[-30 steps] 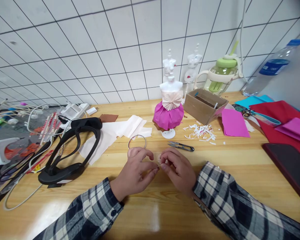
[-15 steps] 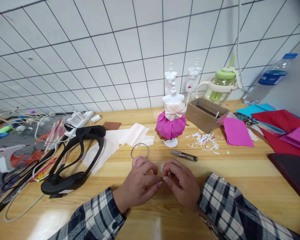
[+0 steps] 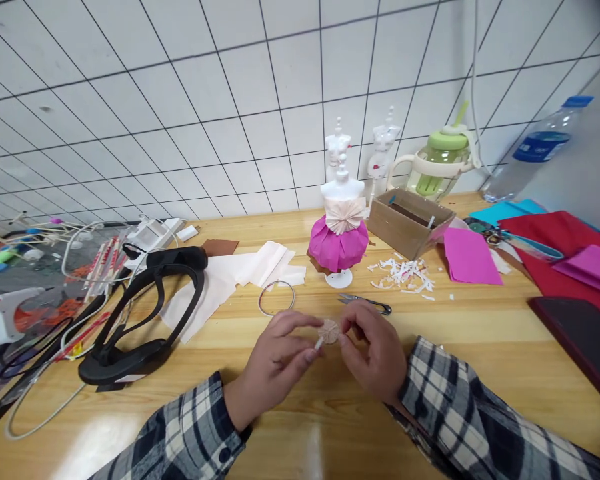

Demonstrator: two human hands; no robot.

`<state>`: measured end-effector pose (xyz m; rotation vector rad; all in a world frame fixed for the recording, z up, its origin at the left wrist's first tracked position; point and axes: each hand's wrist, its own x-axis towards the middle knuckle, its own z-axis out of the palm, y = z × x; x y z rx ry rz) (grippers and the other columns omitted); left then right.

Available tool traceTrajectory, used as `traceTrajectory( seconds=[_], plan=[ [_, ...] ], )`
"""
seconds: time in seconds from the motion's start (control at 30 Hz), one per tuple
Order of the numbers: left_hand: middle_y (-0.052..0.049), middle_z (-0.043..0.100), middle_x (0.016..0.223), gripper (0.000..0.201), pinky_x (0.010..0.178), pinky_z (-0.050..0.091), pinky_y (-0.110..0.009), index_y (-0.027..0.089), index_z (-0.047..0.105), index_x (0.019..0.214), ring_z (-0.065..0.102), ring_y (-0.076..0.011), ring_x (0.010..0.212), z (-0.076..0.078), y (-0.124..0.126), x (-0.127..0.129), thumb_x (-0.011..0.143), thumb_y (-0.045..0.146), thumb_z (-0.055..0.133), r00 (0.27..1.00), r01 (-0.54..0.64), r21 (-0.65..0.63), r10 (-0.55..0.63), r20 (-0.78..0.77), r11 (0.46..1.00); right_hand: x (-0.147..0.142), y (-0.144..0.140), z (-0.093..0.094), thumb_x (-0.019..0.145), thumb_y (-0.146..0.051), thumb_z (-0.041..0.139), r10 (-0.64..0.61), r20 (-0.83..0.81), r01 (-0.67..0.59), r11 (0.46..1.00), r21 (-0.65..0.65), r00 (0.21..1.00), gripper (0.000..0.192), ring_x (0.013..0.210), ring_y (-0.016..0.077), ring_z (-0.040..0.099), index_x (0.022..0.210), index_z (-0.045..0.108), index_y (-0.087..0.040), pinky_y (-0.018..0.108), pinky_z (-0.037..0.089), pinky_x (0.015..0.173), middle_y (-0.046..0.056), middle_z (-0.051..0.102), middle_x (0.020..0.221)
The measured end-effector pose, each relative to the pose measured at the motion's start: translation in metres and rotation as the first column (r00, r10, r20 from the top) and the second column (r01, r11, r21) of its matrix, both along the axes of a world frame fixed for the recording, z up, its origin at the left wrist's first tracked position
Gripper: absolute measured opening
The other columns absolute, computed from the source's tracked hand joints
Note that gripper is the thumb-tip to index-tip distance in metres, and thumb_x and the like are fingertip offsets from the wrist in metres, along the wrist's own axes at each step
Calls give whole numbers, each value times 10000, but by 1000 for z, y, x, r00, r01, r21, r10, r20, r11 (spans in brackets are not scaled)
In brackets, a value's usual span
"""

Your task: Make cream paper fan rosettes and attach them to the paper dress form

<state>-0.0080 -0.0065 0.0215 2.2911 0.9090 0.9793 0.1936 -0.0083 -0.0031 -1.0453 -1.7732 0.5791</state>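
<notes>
Between my two hands is a small, round, pleated paper rosette (image 3: 329, 331) in pale pink. My left hand (image 3: 280, 357) pinches its left side with thumb and forefinger, and a narrow pale piece shows at the thumb tip. At the rosette's right edge, the bent fingers of my right hand (image 3: 375, 350) grip it. Thread snips (image 3: 380, 307) lie just behind my right hand, partly covered by it. Farther back stands a white mini dress form (image 3: 343, 192) with a pleated pale bodice fan and a magenta paper skirt (image 3: 337, 247).
White paper shreds (image 3: 403, 275) lie before a cardboard box (image 3: 410, 223). A metal ring (image 3: 277, 298) and pale paper (image 3: 205, 300) are behind my left hand. A black headset frame (image 3: 145, 320) is left; a dark phone (image 3: 580, 347) and coloured paper (image 3: 473, 257) are right.
The rosette has turned so that its round face shows between my hands. My left fingers have spread somewhat, and my right hand has shifted slightly up and right, over part of the snips.
</notes>
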Motion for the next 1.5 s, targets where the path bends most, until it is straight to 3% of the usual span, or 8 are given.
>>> traceTrajectory(
  seconds=[0.13,0.3,0.6,0.77,1.03,1.2,1.33,1.5],
  plan=[
    [-80,594,1340,266,1022,440,-441,276,662,1162,546,-232,1242,-10,3,0,966,196,500,996,-31,-137,42,78,990,0,-1,-1,851,-194,619,26,103,-43,986,159,994,80,808,181,587,922,601,-227,323,454,715,21,655,863],
    [-72,600,1342,350,1094,386,-499,301,613,1243,524,-223,1273,-15,4,0,955,136,499,999,11,-50,-9,47,999,-1,0,-6,880,-224,636,-17,215,-28,978,206,976,111,836,187,616,984,670,-245,339,479,758,24,702,896],
    [-74,647,1283,339,1104,402,-495,258,622,1196,531,-218,1259,-14,4,2,914,92,532,998,16,64,-13,-55,998,1,3,-2,878,-219,621,-70,303,-9,968,251,951,62,754,164,618,850,676,-230,316,477,726,9,709,810],
    [-69,667,1239,303,1083,427,-461,241,651,1142,531,-218,1238,-13,3,1,901,98,535,992,13,77,-2,-130,997,-3,2,-3,807,-181,650,-70,249,26,984,176,966,52,743,162,635,793,671,-227,297,474,693,-2,709,787],
    [-55,695,1175,231,1047,436,-440,241,695,1039,558,-217,1180,-13,4,0,888,124,565,982,5,67,8,-188,998,-8,2,-3,755,-159,646,16,111,3,987,-163,994,76,581,116,564,710,660,-219,242,421,536,-18,673,682],
    [-53,719,1098,186,1024,442,-434,227,687,989,599,-205,1095,-12,7,1,874,129,579,988,-24,87,37,-147,996,-8,1,0,803,-180,638,76,57,-66,984,-168,995,81,553,109,531,749,688,-214,241,423,533,-12,672,680],
    [-29,736,915,192,901,490,-369,220,680,975,616,-178,933,-9,9,3,858,109,575,992,-29,98,41,-116,995,-7,0,-1,843,-215,642,102,16,-97,979,-176,995,90,563,111,540,801,721,-216,243,442,545,1,686,716],
    [-9,734,859,164,831,494,-321,205,662,865,611,-154,845,-9,11,5,817,72,577,995,-62,101,70,-74,993,-7,-2,-4,880,-246,636,113,27,-110,990,-89,993,118,617,115,584,888,754,-235,241,488,618,11,714,776]
  ],
)
